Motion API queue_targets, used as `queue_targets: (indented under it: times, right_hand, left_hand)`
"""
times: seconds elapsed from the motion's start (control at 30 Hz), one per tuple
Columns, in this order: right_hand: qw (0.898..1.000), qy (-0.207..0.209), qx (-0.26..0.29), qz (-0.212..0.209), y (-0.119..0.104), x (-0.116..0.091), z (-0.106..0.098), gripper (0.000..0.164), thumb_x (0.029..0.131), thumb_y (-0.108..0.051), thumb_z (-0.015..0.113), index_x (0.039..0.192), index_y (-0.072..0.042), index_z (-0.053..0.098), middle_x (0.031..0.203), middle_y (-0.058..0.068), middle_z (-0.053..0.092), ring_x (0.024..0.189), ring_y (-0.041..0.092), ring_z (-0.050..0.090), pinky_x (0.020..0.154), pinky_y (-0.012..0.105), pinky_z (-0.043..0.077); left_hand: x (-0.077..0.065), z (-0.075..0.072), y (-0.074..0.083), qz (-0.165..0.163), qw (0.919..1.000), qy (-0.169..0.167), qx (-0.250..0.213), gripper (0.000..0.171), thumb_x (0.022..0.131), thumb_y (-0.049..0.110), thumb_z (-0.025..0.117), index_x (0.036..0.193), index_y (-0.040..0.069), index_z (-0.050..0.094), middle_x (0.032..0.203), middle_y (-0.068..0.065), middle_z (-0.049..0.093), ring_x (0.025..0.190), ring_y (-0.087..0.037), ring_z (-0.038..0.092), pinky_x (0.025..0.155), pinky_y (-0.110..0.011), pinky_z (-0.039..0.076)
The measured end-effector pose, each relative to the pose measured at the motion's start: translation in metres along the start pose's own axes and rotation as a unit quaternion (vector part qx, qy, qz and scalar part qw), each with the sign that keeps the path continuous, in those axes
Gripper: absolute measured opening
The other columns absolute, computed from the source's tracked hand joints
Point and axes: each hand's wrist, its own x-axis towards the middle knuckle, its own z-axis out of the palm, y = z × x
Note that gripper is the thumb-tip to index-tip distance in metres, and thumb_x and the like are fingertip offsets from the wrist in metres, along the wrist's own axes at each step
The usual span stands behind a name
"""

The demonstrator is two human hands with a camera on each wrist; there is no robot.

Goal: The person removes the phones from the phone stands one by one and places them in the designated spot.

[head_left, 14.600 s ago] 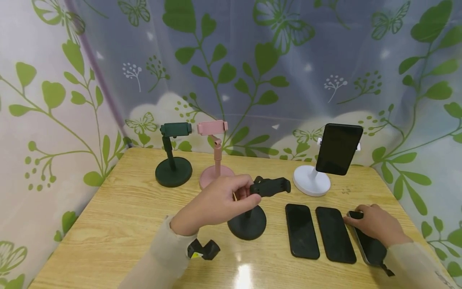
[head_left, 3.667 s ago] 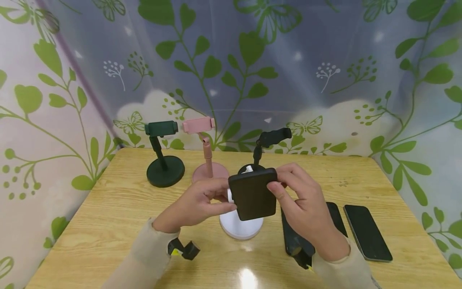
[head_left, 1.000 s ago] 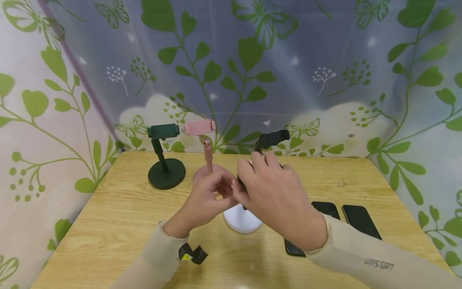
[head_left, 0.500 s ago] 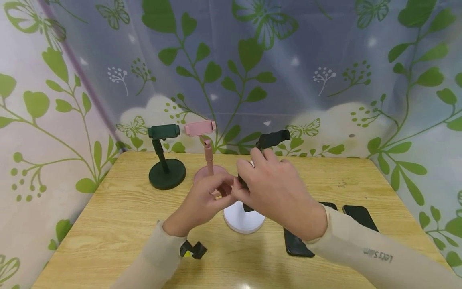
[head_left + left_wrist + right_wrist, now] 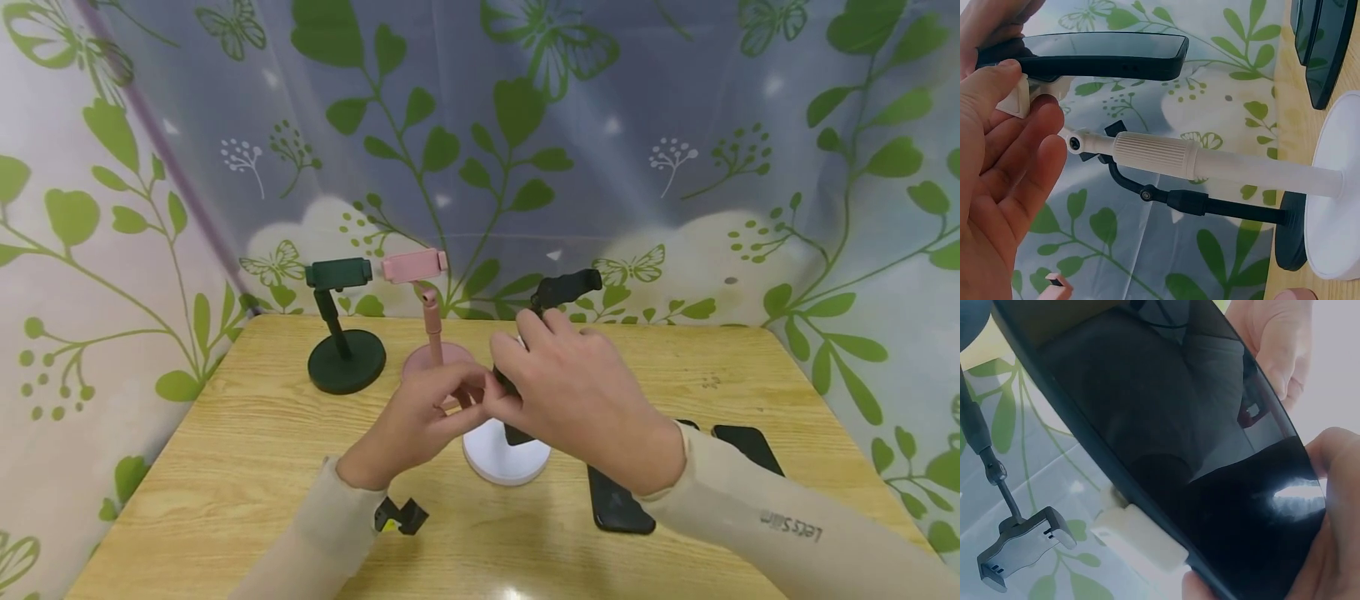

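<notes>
A white phone stand, its round base (image 5: 498,462) on the table before me, has a dark phone (image 5: 1104,65) at its clamp (image 5: 1019,100). With the thumb at the phone's edge and fingers beneath, my left hand (image 5: 416,425) pinches the clamp from the left. My right hand (image 5: 577,392) reaches over the top and grips the phone, covering most of it in the head view. Only a dark lower corner shows there. The glossy phone screen (image 5: 1166,425) fills much of the right wrist view, with the white clamp jaw against its long edge.
At the back left stand a dark green phone stand (image 5: 341,362) and a pink phone stand (image 5: 414,265). A black phone stand (image 5: 566,287) rises behind my right hand. Dark phones, including a near phone (image 5: 618,504) and a far-right phone (image 5: 750,446), lie partly under my right forearm.
The black stand has gone to the back row; the white stand with its phone has come to the front centre. My right hand has shifted from the phone's right side to over its top.
</notes>
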Motion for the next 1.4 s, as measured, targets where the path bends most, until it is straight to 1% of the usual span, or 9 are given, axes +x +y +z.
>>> queue_targets:
  times: [0.17, 0.27, 0.4, 0.57, 0.67, 0.8, 1.03, 1.17, 1.4]
  right_hand:
    - [1.000, 0.006, 0.005, -0.007, 0.001, 0.000, 0.000, 0.029, 0.090, -0.023, 0.063, 0.072, -0.015, 0.041, 0.069, 0.000, 0.033, 0.056, 0.015, 0.026, 0.042, 0.025, 0.019]
    - [1.000, 0.007, 0.008, -0.008, 0.001, 0.000, 0.000, 0.028, 0.090, -0.023, 0.063, 0.073, -0.015, 0.043, 0.069, 0.000, 0.034, 0.056, 0.015, 0.027, 0.042, 0.025, 0.020]
    - [1.000, 0.009, 0.012, -0.005, 0.003, -0.002, 0.000, 0.023, 0.090, -0.022, 0.062, 0.075, -0.014, 0.046, 0.071, 0.001, 0.037, 0.056, 0.016, 0.031, 0.042, 0.025, 0.022]
    - [1.000, 0.019, 0.016, -0.008, 0.006, -0.003, 0.001, 0.022, 0.089, -0.022, 0.063, 0.076, -0.013, 0.048, 0.071, 0.001, 0.039, 0.056, 0.016, 0.034, 0.042, 0.025, 0.022]
    - [1.000, 0.018, 0.021, -0.011, 0.007, -0.003, 0.001, 0.022, 0.090, -0.023, 0.063, 0.076, -0.013, 0.048, 0.071, 0.001, 0.039, 0.056, 0.016, 0.033, 0.042, 0.025, 0.022]
    - [0.999, 0.009, 0.031, -0.008, 0.009, -0.001, 0.000, 0.022, 0.090, -0.024, 0.064, 0.076, -0.013, 0.049, 0.071, 0.000, 0.038, 0.057, 0.016, 0.033, 0.042, 0.025, 0.022]
    - [0.999, -0.003, 0.051, -0.004, 0.013, 0.005, -0.002, 0.020, 0.086, -0.021, 0.067, 0.077, -0.013, 0.051, 0.069, 0.000, 0.040, 0.055, 0.015, 0.032, 0.043, 0.025, 0.022]
    - [0.998, -0.012, 0.065, -0.003, 0.017, 0.008, -0.003, 0.019, 0.086, -0.020, 0.066, 0.077, -0.013, 0.052, 0.069, -0.001, 0.040, 0.055, 0.015, 0.033, 0.045, 0.025, 0.025]
    - [0.994, -0.060, 0.093, 0.008, 0.023, 0.018, -0.007, 0.024, 0.090, -0.023, 0.064, 0.074, -0.016, 0.048, 0.066, -0.002, 0.037, 0.053, 0.014, 0.032, 0.046, 0.026, 0.021]
  left_hand:
    - [0.000, 0.000, 0.000, 0.008, 0.9999, 0.002, 0.010, 0.016, 0.094, -0.001, 0.072, 0.107, 0.008, 0.069, 0.098, -0.001, 0.071, 0.084, -0.008, 0.066, 0.073, -0.024, 0.059]
    - [-0.001, 0.000, 0.000, 0.009, 0.9998, 0.006, 0.015, 0.019, 0.093, -0.003, 0.073, 0.109, 0.007, 0.070, 0.099, -0.001, 0.072, 0.084, -0.009, 0.065, 0.073, -0.024, 0.059]
    - [-0.001, 0.001, -0.001, 0.020, 0.9994, 0.017, 0.023, 0.021, 0.093, -0.001, 0.074, 0.113, 0.005, 0.071, 0.101, -0.003, 0.073, 0.083, -0.010, 0.066, 0.071, -0.024, 0.058]
    - [0.000, 0.003, 0.000, 0.016, 0.9993, 0.028, 0.019, 0.022, 0.094, 0.004, 0.076, 0.115, 0.006, 0.069, 0.102, -0.003, 0.073, 0.085, -0.010, 0.067, 0.072, -0.023, 0.059]
    - [0.000, 0.005, 0.001, 0.013, 0.9993, 0.031, 0.014, 0.023, 0.093, 0.001, 0.076, 0.114, 0.006, 0.068, 0.101, -0.004, 0.073, 0.085, -0.011, 0.068, 0.073, -0.024, 0.059]
    - [0.000, 0.006, 0.001, 0.018, 0.9991, 0.037, 0.013, 0.024, 0.091, -0.003, 0.075, 0.113, 0.005, 0.068, 0.099, -0.005, 0.073, 0.084, -0.012, 0.069, 0.073, -0.025, 0.059]
    - [0.002, 0.008, 0.003, 0.013, 0.9981, 0.058, -0.014, 0.014, 0.094, 0.006, 0.076, 0.106, 0.008, 0.070, 0.093, -0.002, 0.068, 0.080, -0.011, 0.065, 0.068, -0.025, 0.060]
    - [0.003, 0.010, 0.005, 0.007, 0.9971, 0.073, -0.022, 0.015, 0.091, 0.003, 0.078, 0.102, 0.010, 0.070, 0.091, 0.000, 0.066, 0.078, -0.009, 0.064, 0.064, -0.024, 0.059]
    - [0.006, 0.012, 0.006, 0.011, 0.9940, 0.106, -0.024, 0.017, 0.087, 0.000, 0.080, 0.096, 0.011, 0.071, 0.086, 0.001, 0.065, 0.073, -0.008, 0.064, 0.061, -0.024, 0.058]
